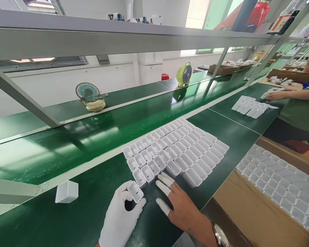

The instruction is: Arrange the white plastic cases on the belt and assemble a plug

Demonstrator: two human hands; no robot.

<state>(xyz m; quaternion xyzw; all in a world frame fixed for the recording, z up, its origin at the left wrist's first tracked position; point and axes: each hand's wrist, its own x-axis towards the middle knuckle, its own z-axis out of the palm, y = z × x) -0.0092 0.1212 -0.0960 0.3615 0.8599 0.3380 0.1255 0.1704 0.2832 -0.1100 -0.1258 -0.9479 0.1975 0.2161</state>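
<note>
My left hand (122, 214), in a white glove, is closed around a small white plastic box (135, 192) at the near left corner of a block of boxes. The held box shows its open top and a small dark slot inside. My right hand (181, 209) wears white finger cots and a wristwatch. Its fingers are spread above the green table, by the near edge of the rows, and nothing shows in its grasp. Many like white boxes (180, 147) stand close together in rows. A single white box (67, 192) sits apart at the left.
A green conveyor belt (144, 116) runs behind the table. Two small fans, one blue-green (88, 92) and one lime (184, 74), stand beyond it. At right is a cardboard box (262, 209) holding more white boxes. Farther right, a co-worker's hand (276, 95) touches white parts.
</note>
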